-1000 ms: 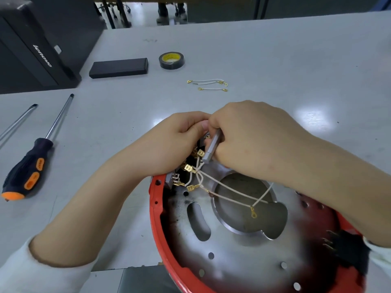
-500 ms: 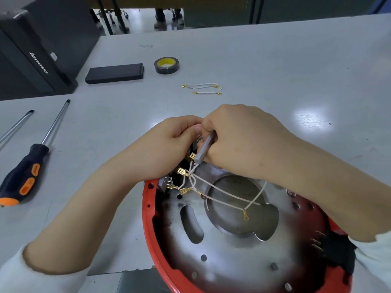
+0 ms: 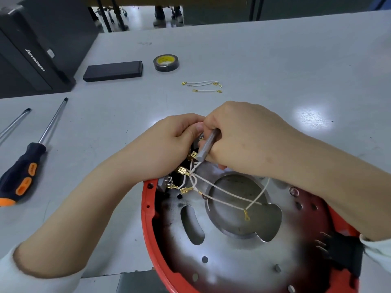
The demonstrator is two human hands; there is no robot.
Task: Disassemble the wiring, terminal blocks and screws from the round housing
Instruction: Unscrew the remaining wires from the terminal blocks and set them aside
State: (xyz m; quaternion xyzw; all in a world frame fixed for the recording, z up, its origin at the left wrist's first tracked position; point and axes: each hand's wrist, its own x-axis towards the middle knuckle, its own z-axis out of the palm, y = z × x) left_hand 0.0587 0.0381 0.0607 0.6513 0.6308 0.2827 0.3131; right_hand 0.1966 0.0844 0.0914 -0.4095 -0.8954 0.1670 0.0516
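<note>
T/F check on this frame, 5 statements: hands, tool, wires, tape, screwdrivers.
1. The right hand grips a grey metal tool. True.
2. All wires are out of the housing. False: white wires still lie across its metal plate; only a few loose wires lie on the table.
3. The tape roll sits on the housing. False: it is on the table, beside a black box.
4. The orange-and-black screwdriver lies untouched, left of the housing. True.
5. The left hand rests flat on the table. False: its fingers are at the terminals, meeting the right hand.
</note>
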